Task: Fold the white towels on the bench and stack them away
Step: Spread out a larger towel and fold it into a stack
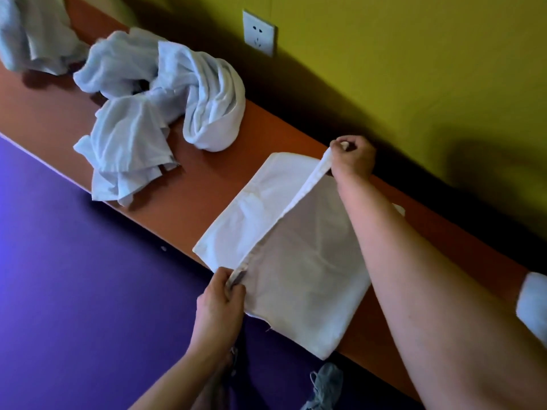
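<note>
both hands pinch one raised edge of the white towel: the left hand grips the near corner at the front lip of the bench, and the right hand grips the far corner close to the wall, fingers curled round the hem. between them the held edge runs taut, its long axis crossing the bench from front to back. the rest of the towel lies flat beneath and to either side of this edge, one panel to the left of the hands, a broader panel under the right forearm and overhanging the front lip. judged from this, a fold is in hand; the coming move turns on carrying the edge sideways with both corners kept level. well to the left of the hands lies a heap of unfolded towels, with another crumpled towel beyond. to the right of the right arm sits a folded white bundle, partly out of frame.
</note>
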Tool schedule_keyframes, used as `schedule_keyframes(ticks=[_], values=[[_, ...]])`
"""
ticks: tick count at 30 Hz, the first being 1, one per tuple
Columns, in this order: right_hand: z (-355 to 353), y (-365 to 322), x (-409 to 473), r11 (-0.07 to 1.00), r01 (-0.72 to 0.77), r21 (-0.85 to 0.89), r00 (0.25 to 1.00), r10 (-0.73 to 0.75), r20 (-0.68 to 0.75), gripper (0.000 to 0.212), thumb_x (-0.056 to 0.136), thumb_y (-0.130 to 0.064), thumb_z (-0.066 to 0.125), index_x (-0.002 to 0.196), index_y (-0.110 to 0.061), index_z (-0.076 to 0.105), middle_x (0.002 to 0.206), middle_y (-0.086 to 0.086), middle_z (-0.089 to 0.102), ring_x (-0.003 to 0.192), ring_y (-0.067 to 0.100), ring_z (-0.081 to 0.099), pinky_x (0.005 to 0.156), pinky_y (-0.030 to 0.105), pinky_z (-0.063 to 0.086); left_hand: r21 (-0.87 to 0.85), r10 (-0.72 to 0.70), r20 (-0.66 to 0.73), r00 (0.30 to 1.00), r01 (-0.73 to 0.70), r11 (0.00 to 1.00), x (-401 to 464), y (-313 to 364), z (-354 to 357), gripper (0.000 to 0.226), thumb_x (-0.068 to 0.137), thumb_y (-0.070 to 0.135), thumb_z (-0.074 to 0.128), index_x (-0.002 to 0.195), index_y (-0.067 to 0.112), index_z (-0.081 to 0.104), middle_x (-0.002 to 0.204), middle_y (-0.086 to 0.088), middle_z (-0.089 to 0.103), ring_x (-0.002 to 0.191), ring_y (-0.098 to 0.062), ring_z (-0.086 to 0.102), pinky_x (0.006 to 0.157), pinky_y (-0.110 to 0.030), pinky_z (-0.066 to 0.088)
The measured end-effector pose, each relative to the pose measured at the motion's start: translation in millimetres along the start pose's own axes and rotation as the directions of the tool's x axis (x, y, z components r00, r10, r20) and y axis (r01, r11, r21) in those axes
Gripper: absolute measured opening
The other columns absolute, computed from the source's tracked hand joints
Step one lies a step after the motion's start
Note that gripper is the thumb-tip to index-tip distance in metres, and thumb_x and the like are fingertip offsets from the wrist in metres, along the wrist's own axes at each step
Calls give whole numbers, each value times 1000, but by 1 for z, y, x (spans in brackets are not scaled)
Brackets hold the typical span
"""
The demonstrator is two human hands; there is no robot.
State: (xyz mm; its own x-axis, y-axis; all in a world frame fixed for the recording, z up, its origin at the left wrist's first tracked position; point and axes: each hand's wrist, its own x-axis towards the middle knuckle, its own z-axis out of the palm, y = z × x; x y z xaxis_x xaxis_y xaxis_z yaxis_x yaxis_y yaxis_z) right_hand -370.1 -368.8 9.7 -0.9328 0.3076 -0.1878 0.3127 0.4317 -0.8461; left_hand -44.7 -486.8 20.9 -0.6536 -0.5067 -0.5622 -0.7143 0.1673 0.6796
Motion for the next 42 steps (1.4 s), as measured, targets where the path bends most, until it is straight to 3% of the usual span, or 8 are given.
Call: schedule_keyframes(ticks=[6,11,18,25,27,30,34,42], values=[[48,7,-3,1000,-11,-5,997,11,82,19,94,-16,68,111,-6,68,115,12,69,95,21,66,55,-3,41,133,8,30,1000,-12,991,59,-21,-24,12,91,18,51,83,27,52,67,0,61,62,-14,57,52,-29,44],[56,27,-5,979,66,-194,952,-3,307,29,102,-30,54,126,-14,57,127,5,63,109,21,66,90,32,56,256,-12,23,1000,5,967,90,-45,-37,3,97,26,55,95,26,56,76,5,66,74,-20,63,65,-39,53],[51,48,33,525,458,-717,866,-82,493,50,98,-49,50,139,-20,47,142,12,50,130,38,46,109,52,33,493,153,-20,988,-123,861,108,-58,-33,10,94,28,62,100,21,63,110,3,50,96,-22,44,77,-39,46],[63,46,60,539,426,-727,823,102,558,72,88,-74,47,131,-16,57,126,8,65,124,36,55,114,54,24,481,150,-4,989,-130,867,113,-58,-20,46,84,45,73,118,27,48,117,6,40,100,-20,41,84,-37,44],[62,48,61,650,387,-654,793,128,596,54,85,-73,54,90,-20,67,86,2,64,86,26,62,86,42,43,491,153,-13,988,-127,862,114,-57,-18,49,84,42,74,123,31,47,119,5,40,100,-21,43,82,-37,45],[55,47,59,875,280,-396,726,77,684,52,87,-49,68,57,-23,35,53,-6,29,44,12,30,54,30,24,512,146,-13,989,-119,851,117,-54,-16,47,85,35,76,123,29,49,122,1,40,103,-24,45,78,-37,45],[45,37,60,898,376,-227,763,-161,626,17,88,-26,70,93,-21,55,88,-2,60,75,11,57,63,23,42,487,137,-11,990,-115,866,118,-51,-14,46,84,27,79,121,24,51,119,-3,42,101,-30,52,81,-42,50],[33,49,31,863,373,-341,904,-255,343,35,97,-35,60,128,-19,57,129,6,59,114,23,60,95,38,48,664,192,37,981,-168,729,124,-48,-20,33,87,42,72,106,19,58,111,0,46,97,-25,50,66,-41,52]])
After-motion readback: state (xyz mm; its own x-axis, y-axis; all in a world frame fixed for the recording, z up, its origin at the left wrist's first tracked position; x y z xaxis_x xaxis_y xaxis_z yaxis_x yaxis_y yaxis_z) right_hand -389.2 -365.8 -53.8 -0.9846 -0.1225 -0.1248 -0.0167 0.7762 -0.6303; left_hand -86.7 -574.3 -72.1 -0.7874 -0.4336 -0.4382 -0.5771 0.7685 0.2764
